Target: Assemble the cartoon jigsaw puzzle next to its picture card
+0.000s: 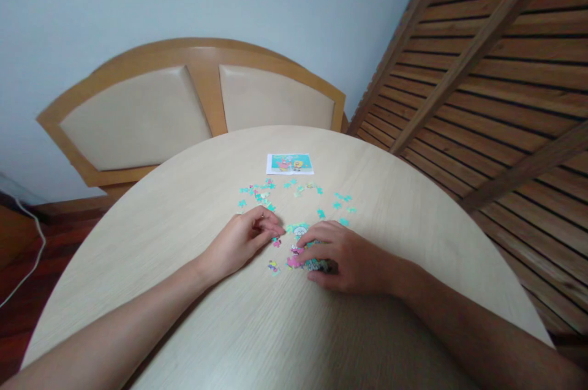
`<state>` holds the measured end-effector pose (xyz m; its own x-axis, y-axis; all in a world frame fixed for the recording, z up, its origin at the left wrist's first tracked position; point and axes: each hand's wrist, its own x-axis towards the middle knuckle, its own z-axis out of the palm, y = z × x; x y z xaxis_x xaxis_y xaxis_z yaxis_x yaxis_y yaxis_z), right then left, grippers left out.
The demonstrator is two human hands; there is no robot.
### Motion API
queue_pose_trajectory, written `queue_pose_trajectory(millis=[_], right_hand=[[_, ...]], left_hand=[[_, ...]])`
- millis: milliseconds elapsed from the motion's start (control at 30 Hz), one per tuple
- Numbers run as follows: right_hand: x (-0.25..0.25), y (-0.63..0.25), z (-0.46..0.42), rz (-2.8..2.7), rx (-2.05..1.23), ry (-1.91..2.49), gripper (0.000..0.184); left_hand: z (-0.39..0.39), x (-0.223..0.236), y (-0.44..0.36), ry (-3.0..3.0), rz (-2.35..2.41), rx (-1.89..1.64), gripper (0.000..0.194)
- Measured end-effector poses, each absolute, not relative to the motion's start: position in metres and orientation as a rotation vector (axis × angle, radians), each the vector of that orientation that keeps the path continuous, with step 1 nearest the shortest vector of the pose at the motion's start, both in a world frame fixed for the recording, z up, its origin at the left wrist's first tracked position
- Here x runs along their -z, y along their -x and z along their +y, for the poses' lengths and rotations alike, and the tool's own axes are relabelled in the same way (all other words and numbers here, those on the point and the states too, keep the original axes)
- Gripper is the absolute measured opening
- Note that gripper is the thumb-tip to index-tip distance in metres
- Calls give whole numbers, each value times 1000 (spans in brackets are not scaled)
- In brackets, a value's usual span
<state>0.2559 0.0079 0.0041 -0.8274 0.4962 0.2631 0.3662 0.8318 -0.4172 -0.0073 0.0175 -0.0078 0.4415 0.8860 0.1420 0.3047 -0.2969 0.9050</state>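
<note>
My left hand [248, 236] has its thumb and fingers drawn together at a small pink jigsaw puzzle piece [276, 242], just left of a joined section. My right hand [342, 253] lies over that joined puzzle section [294, 262], fingers apart and tips touching it, covering much of its right side. Pink and teal parts show there, with a pale cartoon face [300, 231] at the top. One loose multicoloured puzzle piece [274, 267] lies nearer me, left of the joined section.
Behind my hands, loose teal pieces [264, 194] are scattered in an arc, with more teal pieces [342, 200] to the right. A printed reference picture [290, 163] lies farther back on the round wooden table [193, 329]. A padded bench [138, 114] stands beyond; slatted wood [482, 71] rises on the right.
</note>
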Motion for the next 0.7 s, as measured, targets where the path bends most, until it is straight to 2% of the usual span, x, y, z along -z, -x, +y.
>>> queue_pose_trajectory(millis=[700], right_hand=[[-1,-256,8,-2639,-510,611,28]], left_hand=[[5,9,-8,-1678,948,-882,16]])
